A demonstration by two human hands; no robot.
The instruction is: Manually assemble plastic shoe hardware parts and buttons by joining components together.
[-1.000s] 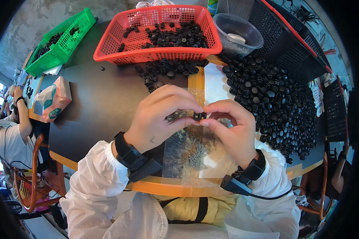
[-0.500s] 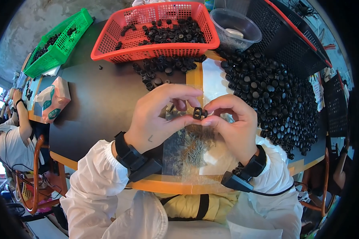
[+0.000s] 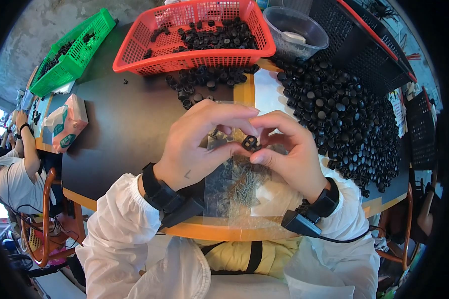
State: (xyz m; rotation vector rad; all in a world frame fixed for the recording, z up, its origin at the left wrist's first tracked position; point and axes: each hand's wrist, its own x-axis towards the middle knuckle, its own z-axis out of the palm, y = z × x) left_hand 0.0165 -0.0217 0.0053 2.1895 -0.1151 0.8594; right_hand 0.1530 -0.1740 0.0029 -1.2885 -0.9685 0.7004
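Note:
A small black plastic part (image 3: pixel 250 143) with openings in its end sits between the fingertips of my two hands, above the table. My left hand (image 3: pixel 197 142) pinches it from the left, the index finger arched over it. From the right, my right hand (image 3: pixel 294 149) grips it with thumb and fingers, which partly cover it. Below the hands lies a pile of thin metal screws (image 3: pixel 242 188) on a clear plastic sheet. Something small and dark shows by my left palm, too hidden to name.
A red basket (image 3: pixel 194 65) of black parts stands at the back, with loose parts before it. A large heap of black round caps (image 3: pixel 344 114) covers the right. Also around are a clear tub (image 3: pixel 304 47), a green basket (image 3: pixel 80 60) and a tissue pack (image 3: pixel 72 122).
The black part has turned so its open end faces up more. My right hand's fingers have moved left and closer over it, toward my left fingertips.

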